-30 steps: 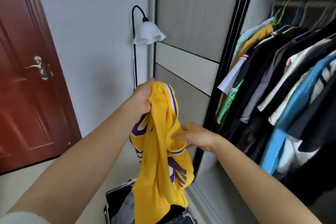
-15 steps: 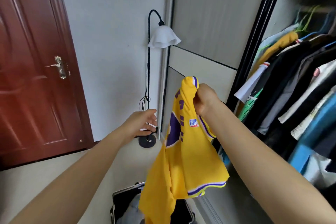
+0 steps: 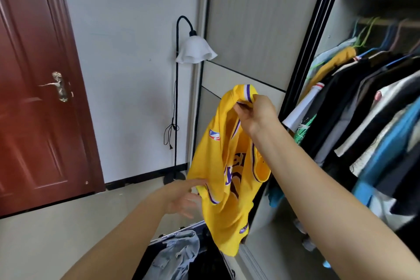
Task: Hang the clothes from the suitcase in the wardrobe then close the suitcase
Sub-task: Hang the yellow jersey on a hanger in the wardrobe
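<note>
The yellow jersey (image 3: 227,166) hangs by its purple-trimmed strap, pinched in the curled fingers of the right hand (image 3: 256,116), while the straight, spread fingers of the left hand (image 3: 184,198) touch its side, with the open suitcase (image 3: 204,266) below those fingers and the wardrobe's hanging clothes (image 3: 363,102) right of the pinching ones.

Room was pretty plain: dark red wooden door (image 3: 34,98) left, pale grey wall (image 3: 125,52), black floor lamp with white shade (image 3: 195,51), beige floor (image 3: 56,234).

suitcase (image 3: 181,231): cut off by bottom edge | left hand (image 3: 181,198): fingers blurred | jersey (image 3: 218,166) lettering: folded, unreadable
</note>
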Tool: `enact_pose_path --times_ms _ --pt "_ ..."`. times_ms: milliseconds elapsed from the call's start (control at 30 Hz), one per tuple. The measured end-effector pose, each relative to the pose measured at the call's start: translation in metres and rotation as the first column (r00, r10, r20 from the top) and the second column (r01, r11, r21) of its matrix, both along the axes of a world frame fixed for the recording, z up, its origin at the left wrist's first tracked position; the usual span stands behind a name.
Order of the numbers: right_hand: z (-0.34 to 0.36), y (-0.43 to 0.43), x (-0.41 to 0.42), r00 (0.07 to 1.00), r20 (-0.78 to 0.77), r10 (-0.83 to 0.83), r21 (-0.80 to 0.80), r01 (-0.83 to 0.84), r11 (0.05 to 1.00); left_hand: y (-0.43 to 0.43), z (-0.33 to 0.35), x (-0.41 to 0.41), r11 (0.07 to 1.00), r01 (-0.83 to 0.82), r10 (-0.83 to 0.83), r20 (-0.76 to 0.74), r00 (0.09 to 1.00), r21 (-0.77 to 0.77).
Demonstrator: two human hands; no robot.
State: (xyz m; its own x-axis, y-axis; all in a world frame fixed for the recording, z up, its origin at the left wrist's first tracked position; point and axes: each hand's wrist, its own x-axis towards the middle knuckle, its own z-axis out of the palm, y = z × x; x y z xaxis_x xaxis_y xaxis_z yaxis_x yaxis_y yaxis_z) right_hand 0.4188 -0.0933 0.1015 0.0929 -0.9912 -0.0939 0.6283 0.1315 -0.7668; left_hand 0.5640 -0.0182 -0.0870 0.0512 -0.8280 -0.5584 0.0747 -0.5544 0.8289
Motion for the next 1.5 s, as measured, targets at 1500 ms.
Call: enact_pose_path --times_ms 1500 --pt "0.047 -0.077 -0.443 -0.508 -0.83 -0.23 -0.196 -0.119 0.973 -0.123 0.202 -0.286 0.84 -0.209 0.06 -0.298 0.953 -0.5"
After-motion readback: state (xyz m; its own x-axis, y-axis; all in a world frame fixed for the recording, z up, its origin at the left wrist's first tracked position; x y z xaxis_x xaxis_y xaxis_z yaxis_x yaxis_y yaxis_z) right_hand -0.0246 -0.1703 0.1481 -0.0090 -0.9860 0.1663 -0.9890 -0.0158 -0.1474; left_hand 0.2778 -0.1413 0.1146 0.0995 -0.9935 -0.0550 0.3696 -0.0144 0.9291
